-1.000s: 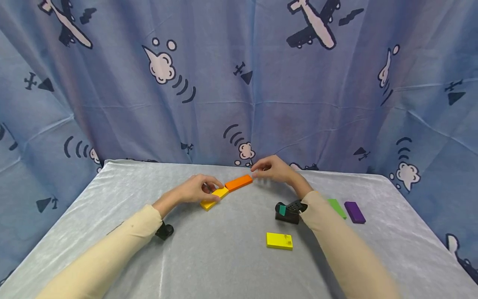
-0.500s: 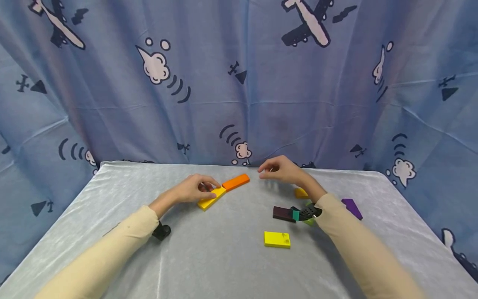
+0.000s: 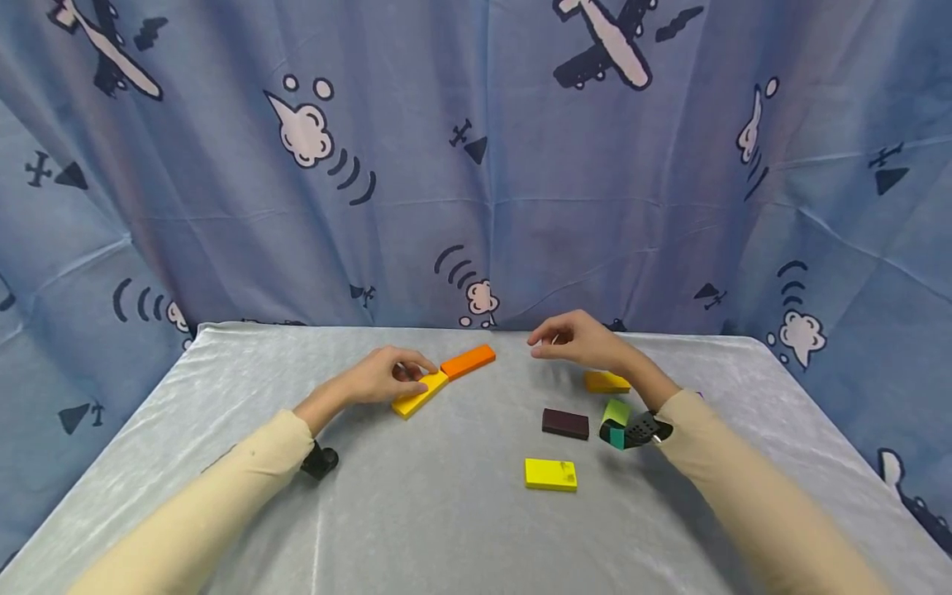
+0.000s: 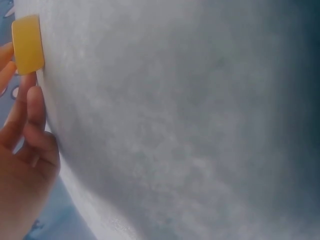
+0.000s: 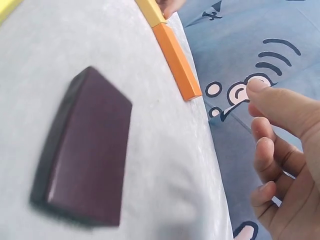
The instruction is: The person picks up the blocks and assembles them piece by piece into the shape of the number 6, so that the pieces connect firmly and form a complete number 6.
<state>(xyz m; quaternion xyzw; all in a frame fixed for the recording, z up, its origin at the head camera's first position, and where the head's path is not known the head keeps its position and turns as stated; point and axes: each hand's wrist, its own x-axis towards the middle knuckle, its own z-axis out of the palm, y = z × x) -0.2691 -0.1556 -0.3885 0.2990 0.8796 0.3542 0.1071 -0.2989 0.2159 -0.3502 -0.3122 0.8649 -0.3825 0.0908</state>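
Observation:
My left hand (image 3: 379, 376) pinches a golden-yellow block (image 3: 416, 398) that lies slantwise on the cloth, thumb on the near side and fingers on the far side. In the left wrist view the same yellow block (image 4: 29, 45) shows at the upper left by the fingertips. An orange block (image 3: 468, 361) meets its far end in line. To the right of the orange block, my right hand (image 3: 576, 339) hovers apart from it, fingers loosely bent and holding nothing; the right wrist view shows this hand (image 5: 290, 165) bare as well.
A dark brown block (image 3: 565, 422), a bright yellow block (image 3: 550, 473), a green block (image 3: 616, 411) and another golden-yellow block (image 3: 604, 381) lie right of centre. The right forearm and wrist camera partly cover this area. A patterned blue curtain (image 3: 416, 165) hangs behind the table.
My right hand has moved right, away from the orange block's end, uncovering the dark brown block and another golden-yellow one. Its sleeve now hides nearly all the purple block. My left hand stays on its block.

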